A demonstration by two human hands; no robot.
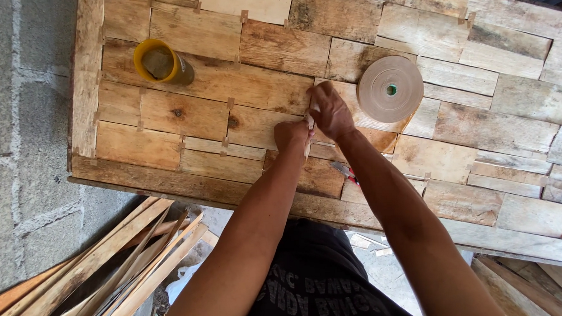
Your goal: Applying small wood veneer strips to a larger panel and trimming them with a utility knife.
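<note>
Fingers (316, 104) of your right hand (330, 112) press a pale tape strip (308, 138) onto the veneer sheets (186, 111) mid-frame, your left hand (293, 137) pinching its lower end taut across the seam, tape roll (390, 89) beside them.

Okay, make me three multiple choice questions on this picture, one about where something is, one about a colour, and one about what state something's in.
1. Where does the roll of paper tape lie?
A. On the veneer sheet, beside the right hand
B. On the floor
C. Inside the cup

2. What colour is the rim of the cup?
A. Red
B. Yellow
C. Blue

3. How are the two hands?
A. Far apart
B. Close together, pressing a small strip on a seam
C. Lifted off the sheet

Answers: 1 A, the roll rests on the wood just right of that hand. 2 B, the rim is plainly yellow. 3 B, the left hand and right hand meet over the strip.
</note>
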